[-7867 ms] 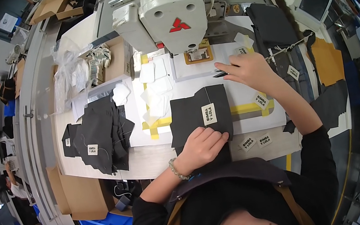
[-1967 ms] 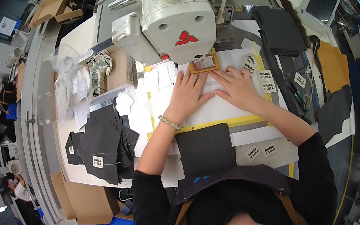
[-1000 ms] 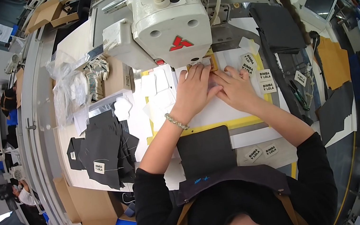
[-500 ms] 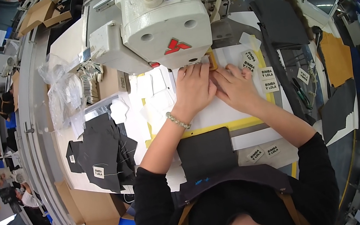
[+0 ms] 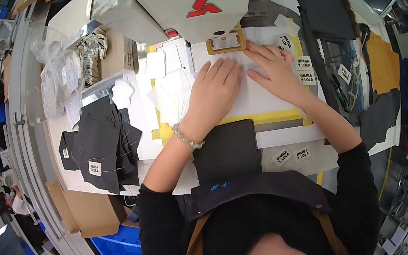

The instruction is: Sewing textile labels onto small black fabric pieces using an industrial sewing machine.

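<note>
My left hand (image 5: pixel 215 91) lies flat on a white sheet (image 5: pixel 260 104), its fingers stretched toward the machine and nothing in its grasp. To its right, my right hand (image 5: pixel 277 72) rests on the same sheet, fingers spread, the index fingertip beside the corner of an orange-yellow clamp frame (image 5: pixel 240 40). This small frame sits under the white sewing machine head (image 5: pixel 201 18); the needle area is mostly hidden. Yellow tape (image 5: pixel 262 118) borders the sheet. A black rectangular piece (image 5: pixel 225 151) lies between my forearms, close to my body.
White label pieces (image 5: pixel 176 91) lie left of my left hand. Dark fabric pieces (image 5: pixel 100 143) are stacked farther left, near an open cardboard box (image 5: pixel 127 59) of labels. Printed square labels (image 5: pixel 305 70) lie right of my right hand. Scissors (image 5: pixel 339 98) and black fabric (image 5: pixel 323 13) are at the right.
My hands have drawn back from beneath the machine head, uncovering the orange-yellow frame. The left hand's fingers have flattened onto the sheet. The view has shifted, placing the machine higher in the picture.
</note>
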`<state>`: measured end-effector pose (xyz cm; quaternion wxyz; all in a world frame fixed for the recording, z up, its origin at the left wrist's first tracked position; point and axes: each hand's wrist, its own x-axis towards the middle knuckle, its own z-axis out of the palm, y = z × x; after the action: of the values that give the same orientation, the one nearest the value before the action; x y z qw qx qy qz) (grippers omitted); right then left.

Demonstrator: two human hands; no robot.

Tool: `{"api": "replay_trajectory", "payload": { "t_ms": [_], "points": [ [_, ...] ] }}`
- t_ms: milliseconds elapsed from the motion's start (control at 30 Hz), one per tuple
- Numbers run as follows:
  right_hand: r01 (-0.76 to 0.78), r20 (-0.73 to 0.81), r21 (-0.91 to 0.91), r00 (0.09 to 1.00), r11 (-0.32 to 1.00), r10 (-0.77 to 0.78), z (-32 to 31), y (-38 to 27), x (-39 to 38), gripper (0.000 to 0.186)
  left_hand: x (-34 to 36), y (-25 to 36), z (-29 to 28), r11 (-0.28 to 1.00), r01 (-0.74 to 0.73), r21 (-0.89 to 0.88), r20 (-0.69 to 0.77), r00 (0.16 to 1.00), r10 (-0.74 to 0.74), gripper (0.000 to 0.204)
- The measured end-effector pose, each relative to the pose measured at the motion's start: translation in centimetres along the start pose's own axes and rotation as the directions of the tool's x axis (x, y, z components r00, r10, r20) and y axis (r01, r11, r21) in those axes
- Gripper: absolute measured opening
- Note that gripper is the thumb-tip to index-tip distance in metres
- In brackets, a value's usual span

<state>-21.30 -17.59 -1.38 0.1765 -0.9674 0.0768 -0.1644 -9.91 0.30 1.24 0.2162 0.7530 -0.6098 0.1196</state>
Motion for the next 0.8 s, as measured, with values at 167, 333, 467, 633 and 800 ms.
{"api": "replay_trajectory", "payload": {
  "t_ms": [167, 333, 467, 633, 800],
  "points": [
    [0.097, 0.106, 0.092, 0.989, 0.991, -0.107, -4.2, -2.1, -2.0, 0.034, -4.8, 2.8, -3.0, 0.929, 0.185, -0.320, 0.264, 0.959, -0.100, 0.023],
    [0.239, 0.088, 0.044, 0.966, 0.970, -0.242, -4.1, -3.8, -7.1, 0.031, -7.1, 3.9, -3.1, 0.905, 0.263, -0.335, 0.234, 0.953, -0.190, 0.024],
    [0.214, 0.050, 0.044, 0.975, 0.976, -0.216, -3.3, -4.5, -9.5, 0.032, -7.8, 4.5, -2.6, 0.907, 0.221, -0.359, 0.109, 0.975, -0.194, 0.025],
    [0.175, 0.032, 0.040, 0.984, 0.984, -0.176, -3.1, -5.5, -10.6, 0.033, -8.7, 4.9, -2.5, 0.934, 0.160, -0.319, 0.022, 0.987, -0.161, 0.024],
    [0.166, 0.010, 0.038, 0.986, 0.985, -0.167, -2.9, -5.9, -11.0, 0.033, -10.0, 5.0, -2.4, 0.981, 0.070, -0.180, 0.005, 0.997, -0.071, 0.025]
  ]
}}
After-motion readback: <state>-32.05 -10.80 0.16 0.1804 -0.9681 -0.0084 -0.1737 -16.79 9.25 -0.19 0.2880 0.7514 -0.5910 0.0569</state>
